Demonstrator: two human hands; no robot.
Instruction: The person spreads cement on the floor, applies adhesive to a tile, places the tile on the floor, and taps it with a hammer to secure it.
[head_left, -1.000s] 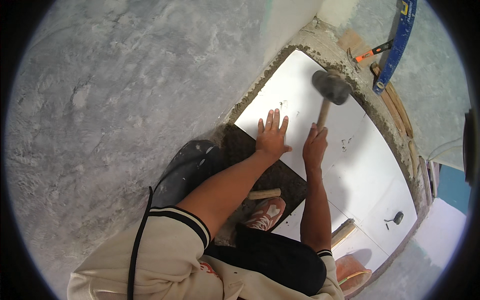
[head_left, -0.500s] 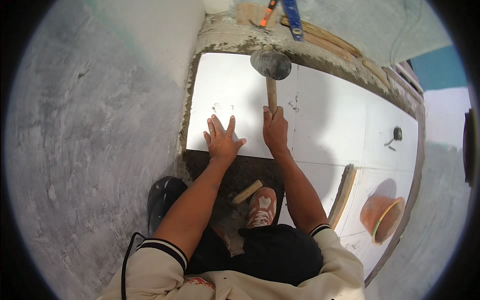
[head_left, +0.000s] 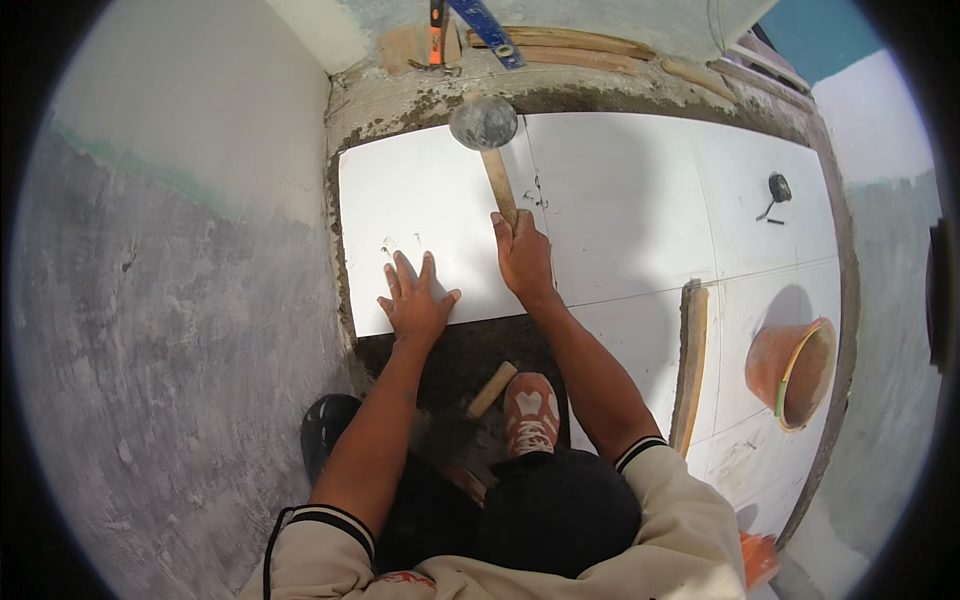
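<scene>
My right hand [head_left: 524,258] is wrapped round the wooden handle of a rubber mallet [head_left: 484,124]. The mallet's dark grey head is over the far part of a white floor tile [head_left: 400,190]; I cannot tell whether it touches. My left hand [head_left: 415,305] lies on the same tile near its front edge, fingers spread, holding nothing. Small dark smudges mark the tile just beyond the left fingertips. In front of the tile is a patch of dark mortar [head_left: 440,385], where a short wooden piece [head_left: 492,390] lies beside my shoe.
Walls stand close on the left and far sides. Beyond the tiles lie a claw hammer [head_left: 436,40], a blue level [head_left: 487,32] and wooden strips [head_left: 570,60]. On the right are a wooden batten [head_left: 690,365], an orange bucket [head_left: 770,362] on its side and a small dark tool [head_left: 778,188].
My view has turned, so the far tools sit further left and an orange object shows at lower right. The mallet still points away in my right hand; my left hand stays on the tile.
</scene>
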